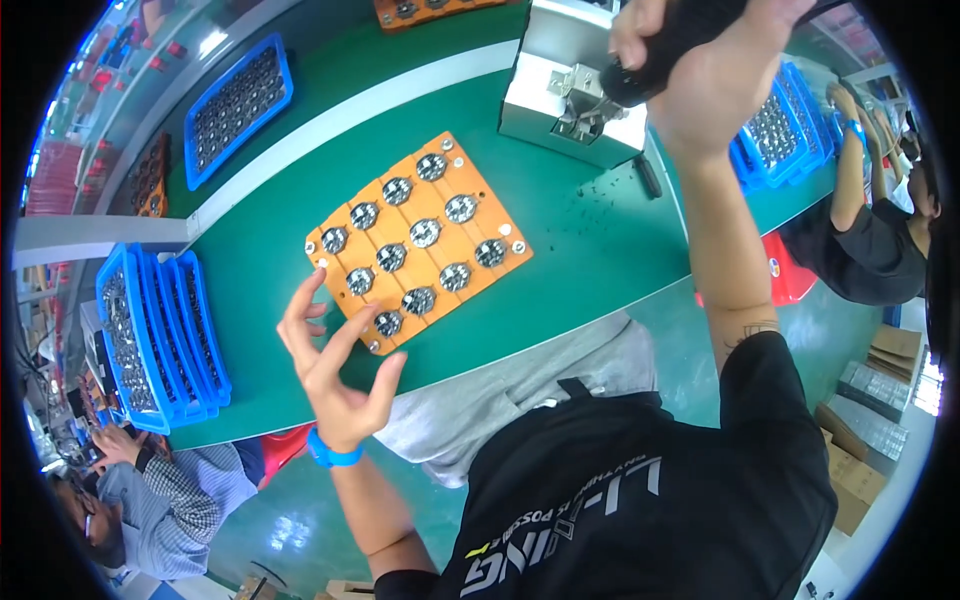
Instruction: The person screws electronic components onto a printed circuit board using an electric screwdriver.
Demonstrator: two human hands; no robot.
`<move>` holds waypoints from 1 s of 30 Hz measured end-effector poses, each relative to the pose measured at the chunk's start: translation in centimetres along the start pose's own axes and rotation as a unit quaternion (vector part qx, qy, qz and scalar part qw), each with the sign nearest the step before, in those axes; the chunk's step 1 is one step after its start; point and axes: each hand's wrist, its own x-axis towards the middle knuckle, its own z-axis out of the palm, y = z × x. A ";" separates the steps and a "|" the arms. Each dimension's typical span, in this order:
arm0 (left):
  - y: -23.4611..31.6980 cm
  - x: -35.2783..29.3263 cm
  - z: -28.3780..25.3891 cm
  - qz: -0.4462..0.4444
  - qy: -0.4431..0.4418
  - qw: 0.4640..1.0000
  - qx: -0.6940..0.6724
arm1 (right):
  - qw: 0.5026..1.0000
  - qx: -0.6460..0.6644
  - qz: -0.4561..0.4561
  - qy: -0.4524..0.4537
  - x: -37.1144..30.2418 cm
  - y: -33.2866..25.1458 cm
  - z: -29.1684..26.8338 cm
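My right hand [712, 95] is wrapped round a black electric screwdriver [668, 55]. The tool's nose points down at the metal pick-up part of a white box-shaped screw feeder [535, 95]. My left hand [340, 375], with a blue band at the wrist, has its fingers spread at the lower left edge of an orange fixture plate [440, 270]. Whether the fingertips touch the plate I cannot tell. Several round silver-and-black parts [425, 233] sit in rows in the plate's recesses. It lies tilted on the green table [600, 265].
Small dark screws [600, 190] are scattered beside the feeder, near a short black bar [649, 177]. Stacked blue trays [165, 335] stand at the left, others [780, 130] at the right. Another blue tray [240, 108] lies beyond a white rail [350, 115]. Co-workers sit on both sides.
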 end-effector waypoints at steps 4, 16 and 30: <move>-1.8 3.9 -1.3 0.048 -0.019 0.997 -0.064 | 0.994 -0.047 -0.054 -0.084 0.3 1.6 -2.3; 2.0 11.4 3.0 0.089 -0.333 0.922 0.177 | 0.974 -0.222 -0.034 -0.014 -1.5 2.1 -1.8; 1.8 11.8 3.3 0.123 -0.235 0.952 0.153 | 0.865 -0.489 0.070 -0.089 -4.7 -2.0 -2.1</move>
